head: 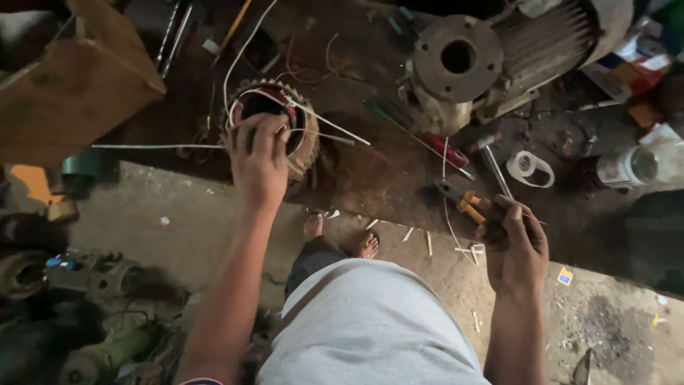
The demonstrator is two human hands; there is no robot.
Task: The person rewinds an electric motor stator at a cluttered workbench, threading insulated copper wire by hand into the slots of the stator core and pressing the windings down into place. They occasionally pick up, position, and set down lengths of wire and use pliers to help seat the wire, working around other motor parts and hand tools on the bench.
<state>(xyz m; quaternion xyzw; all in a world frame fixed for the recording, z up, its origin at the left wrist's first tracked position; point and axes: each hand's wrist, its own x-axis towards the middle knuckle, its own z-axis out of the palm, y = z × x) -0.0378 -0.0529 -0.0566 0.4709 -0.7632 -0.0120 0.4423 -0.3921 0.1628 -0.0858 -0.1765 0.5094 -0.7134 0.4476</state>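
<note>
Stator (274, 125) sits on the bench (356, 178) at eleven o'clock from my belly, a round toothed ring with red and white windings inside. My left hand (260, 160) lies over its near rim, fingers (265, 135) curled down into the bore and gripping the edge. Three white sleeves or wires stick out of it: one (149, 147) runs flat toward nine o'clock, one (242, 50) arcs up toward twelve, one (335, 127) slants toward four.

My right hand (514, 246) is at two o'clock, well apart from the stator, at the bench's near edge. It is closed around pliers (463, 201) with orange grips; the dark jaws point toward ten o'clock. I cannot tell whether the jaws bite anything. A thin white wire (445, 178) runs just beside them.

One motor (499, 57) lies at one o'clock, its round flange with a centre hole facing me, ribbed body behind. Below it lie two screwdrivers: one green-handled (385, 114), one red-handled (447, 151). A metal-shafted tool (493, 165) lies next to the red one. One roll of white tape (531, 169) lies at two o'clock, and one white can (627, 167) on its side further right. One wooden box (71, 85) stands at ten o'clock.

On the floor (178, 221) my two feet (342, 239) show under the bench edge, with short white sleeve offcuts (427, 242) scattered about. Old motor parts (85, 285) pile at eight o'clock.
</note>
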